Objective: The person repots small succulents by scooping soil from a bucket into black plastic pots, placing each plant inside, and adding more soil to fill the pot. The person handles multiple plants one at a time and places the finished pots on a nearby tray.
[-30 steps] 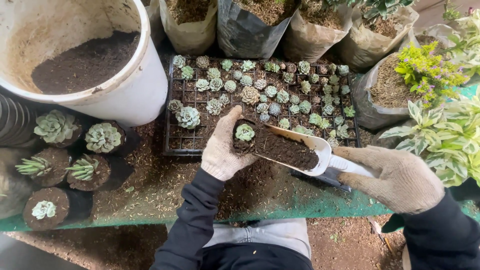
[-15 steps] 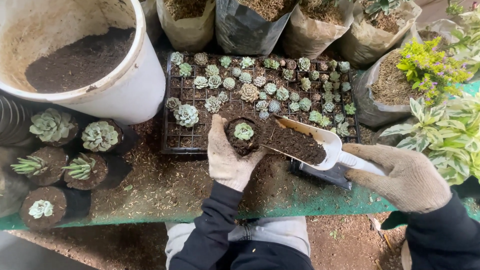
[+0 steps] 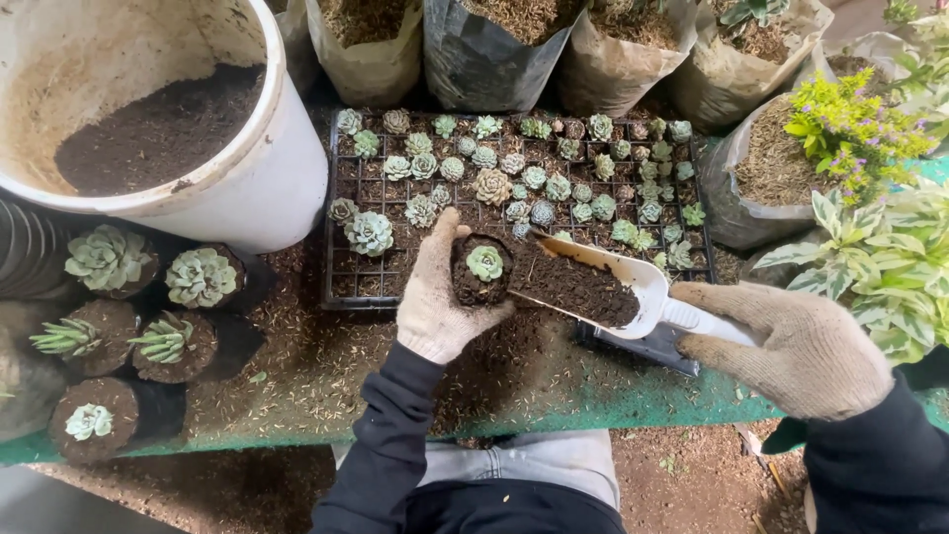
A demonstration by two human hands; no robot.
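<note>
Since a moment ago the scoop has edged closer, so its soil-filled tip now sits right against the rim of the small pot. That pot, holding one pale green succulent in dark soil, is cupped in the gloved left hand, fingers wrapped round it, just above the front edge of the black seedling tray. The gloved right hand grips the scoop's white handle, fingers closed around it. The tray behind is dotted with many little succulents and rests on the green counter, which is strewn with husk and soil. To the left stand several potted succulents in black bags, and above them a big white bucket partly filled with dark soil. Bags of soil line the back, with leafy plants on the right.
</note>
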